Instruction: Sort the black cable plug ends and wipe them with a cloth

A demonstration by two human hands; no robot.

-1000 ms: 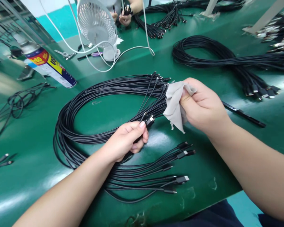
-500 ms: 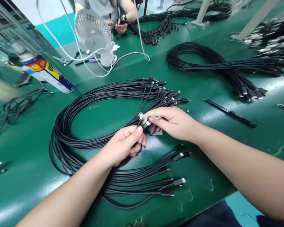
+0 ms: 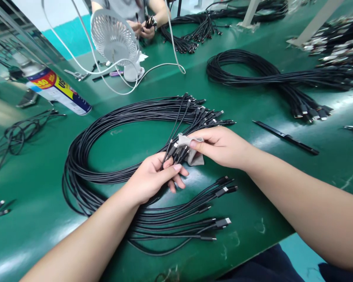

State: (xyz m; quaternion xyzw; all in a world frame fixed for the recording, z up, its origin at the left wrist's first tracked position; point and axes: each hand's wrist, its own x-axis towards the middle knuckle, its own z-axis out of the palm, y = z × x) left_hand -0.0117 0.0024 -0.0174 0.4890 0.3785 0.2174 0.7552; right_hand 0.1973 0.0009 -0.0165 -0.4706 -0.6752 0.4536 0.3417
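Observation:
In my left hand (image 3: pixel 161 172) lie several black USB cables, their plug ends (image 3: pixel 179 153) fanned out past my loosely curled fingers. My right hand (image 3: pixel 214 145) pinches a grey cloth (image 3: pixel 195 157) between thumb and fingers, right beside those plugs; the cloth hides part of them. A large coil of black cables (image 3: pixel 85 156) loops around behind my left hand, with many plugs bunched at its upper right end. More cable ends (image 3: pixel 222 223) spread on the green table below my hands.
A white fan (image 3: pixel 114 37) with a white cord stands at the back, near a spray can (image 3: pixel 60 90). Another cable bundle (image 3: pixel 247 66) lies at right, above a black knife-like tool (image 3: pixel 285 137). Across the table, a person's hands (image 3: pixel 145 29) hold cables.
My left fingers have loosened and spread, so more plugs show in that hand. My right hand with the cloth has shifted slightly up and right.

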